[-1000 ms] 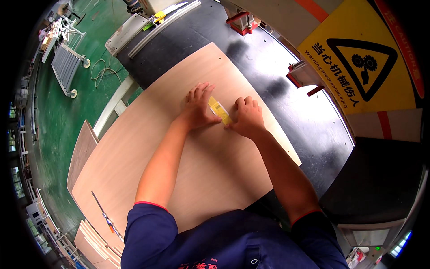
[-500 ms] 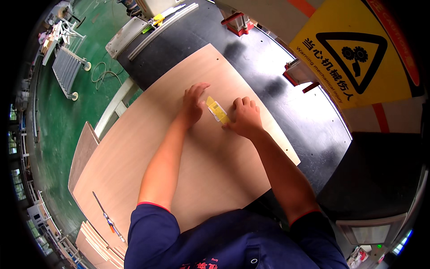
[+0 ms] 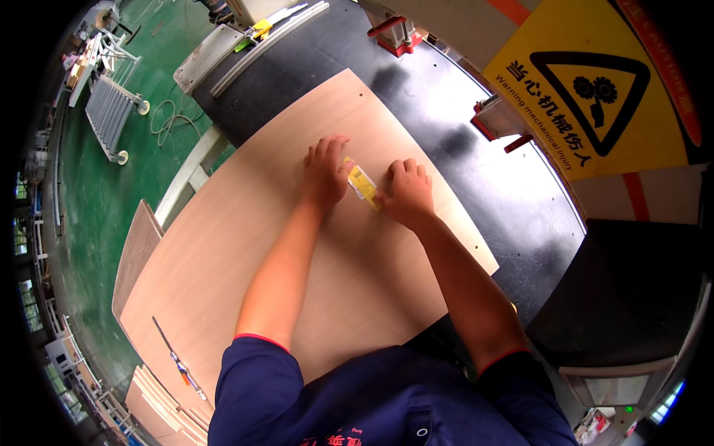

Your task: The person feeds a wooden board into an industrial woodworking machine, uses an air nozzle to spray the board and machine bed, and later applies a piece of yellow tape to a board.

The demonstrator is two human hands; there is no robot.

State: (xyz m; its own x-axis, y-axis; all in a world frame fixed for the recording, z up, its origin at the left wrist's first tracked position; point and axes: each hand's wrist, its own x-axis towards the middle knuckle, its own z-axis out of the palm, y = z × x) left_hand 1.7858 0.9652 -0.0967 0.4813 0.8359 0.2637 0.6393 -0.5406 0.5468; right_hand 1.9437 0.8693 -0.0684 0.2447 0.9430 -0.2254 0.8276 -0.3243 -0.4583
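A yellow label with a white patch (image 3: 362,183) lies on a large light-brown wooden panel (image 3: 223,245) with curved edges. My left hand (image 3: 326,172) rests palm down at the label's left side, its fingers stretched out and its thumb on the label's upper end. On the other side, my right hand (image 3: 409,195) has its thumb at the label's lower end. Its fingers are bent and apart, resting on the panel. Neither hand is closed around anything. Whether the label is fully flat against the wood I cannot tell.
The panel lies on a black table (image 3: 297,74). A long-nozzled tool (image 3: 178,362) sits at the panel's lower left, near several wooden strips (image 3: 167,409). Red-based clamps (image 3: 398,41) line the far right side, beside a yellow warning sign (image 3: 587,89). A grey wheeled rack (image 3: 111,119) stands left.
My left hand has moved slightly right, and its thumb now lies over the label's upper end. My right hand has stayed nearly in place at the lower end.
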